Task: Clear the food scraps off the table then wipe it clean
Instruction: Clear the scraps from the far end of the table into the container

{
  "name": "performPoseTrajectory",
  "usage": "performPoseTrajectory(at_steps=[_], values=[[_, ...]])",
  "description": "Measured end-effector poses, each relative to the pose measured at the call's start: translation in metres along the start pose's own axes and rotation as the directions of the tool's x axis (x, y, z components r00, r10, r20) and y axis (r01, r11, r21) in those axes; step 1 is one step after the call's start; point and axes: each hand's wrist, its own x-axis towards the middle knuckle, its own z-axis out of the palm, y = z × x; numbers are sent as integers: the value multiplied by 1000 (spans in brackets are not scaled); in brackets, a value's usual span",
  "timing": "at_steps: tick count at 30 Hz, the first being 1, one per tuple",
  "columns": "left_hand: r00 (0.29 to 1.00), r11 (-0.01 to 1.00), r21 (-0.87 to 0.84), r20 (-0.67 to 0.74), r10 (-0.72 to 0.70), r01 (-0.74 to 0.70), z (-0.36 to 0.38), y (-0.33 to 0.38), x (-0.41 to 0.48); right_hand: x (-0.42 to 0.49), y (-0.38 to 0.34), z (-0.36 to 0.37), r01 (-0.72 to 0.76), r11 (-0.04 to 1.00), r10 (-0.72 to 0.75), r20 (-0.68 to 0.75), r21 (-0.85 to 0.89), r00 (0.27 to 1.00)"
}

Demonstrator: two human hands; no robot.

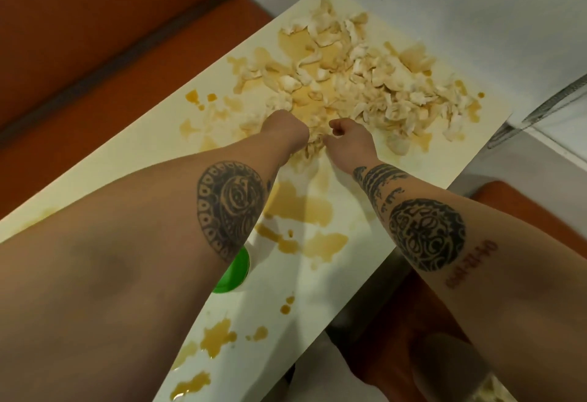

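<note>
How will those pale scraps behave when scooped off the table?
Probably light and limp: the scraps are thin, curled pieces in a loose pile, so they may scatter rather than slide together. Likely slippery: many sit in the brown spill on the table.

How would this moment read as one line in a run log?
phase: clearing | left hand, right hand: curled in food scraps, grip unclear | table: brown spills, unwiped
</note>
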Motion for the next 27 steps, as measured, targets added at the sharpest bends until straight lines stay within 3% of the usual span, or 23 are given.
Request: performPoseTrajectory(at_steps=[3,8,12,15,19,20,22,24,27], values=[[999,992,-120,-29,-41,37,5,-9,13,18,-3,14,13,993,-11,12,-120,1000],[992,958,-273,-65,-110,89,23,-23,14,29,1,30,-8,992,1,-48,-126,999],[981,954,-285,-139,-134,90,20,-18,17,22,4,18,-42,989,51,-60,142,997],[971,955,-291,-209,-118,53,13,-8,15,16,-1,-2,-126,848,155,-12,515,988],[961,984,-172,-278,5,-55,5,8,10,7,-12,-25,-42,757,52,3,652,999],[960,975,-210,-281,16,-78,4,13,7,4,-15,-29,-25,742,25,9,670,1000],[972,891,-435,-233,28,-130,1,22,0,-1,-22,-35,6,734,-24,17,679,1000],[993,782,-611,-88,81,-118,-1,28,-9,-4,-29,-40,50,751,-81,16,659,997],[993,747,-656,-31,109,-103,-4,29,-12,-8,-38,-45,107,773,-141,5,625,990]])
